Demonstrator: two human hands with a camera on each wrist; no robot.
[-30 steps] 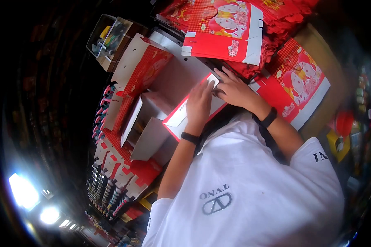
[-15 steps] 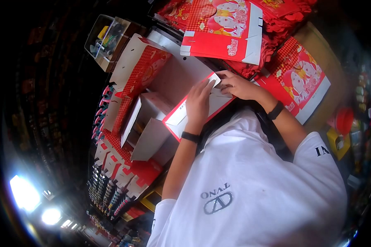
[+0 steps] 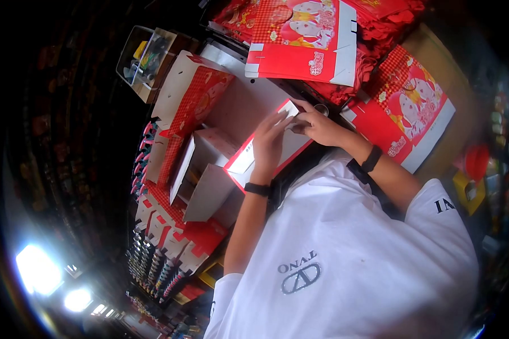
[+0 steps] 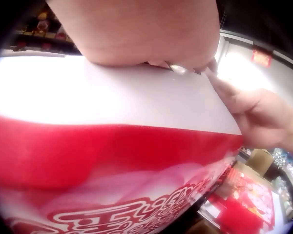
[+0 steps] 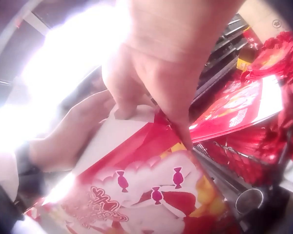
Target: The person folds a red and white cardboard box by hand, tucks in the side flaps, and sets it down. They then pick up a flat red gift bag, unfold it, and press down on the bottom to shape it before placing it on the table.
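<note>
Box (image 3: 240, 161) of red card with a white inner face, lying slanted on the table (image 3: 234, 104), just in front of the shirt (image 3: 333, 254). Left hand (image 3: 268, 144) laid flat on the white face, fingers straight and pressing, gripping nothing. Palm down on the card in the left wrist view. Right hand (image 3: 316, 125) at the far corner of the box, fingers curled, pinching the small white flap there between thumb and fingertips. Seen close in the right wrist view, with red print and pink sweet shapes on the outer side below. Fingertips of both hands almost meeting at that corner. Black bands on both wrists.

Just left of the box, cartons (image 3: 203, 164) already folded, standing open and white inside, with more in a row toward the lower left. Beyond the hands, flat printed sheets (image 3: 305, 34) on a red stack. One more sheet (image 3: 407, 107) lying to the right. At the far left corner, clear tray (image 3: 144, 53) of small bits, too small to tell apart.
</note>
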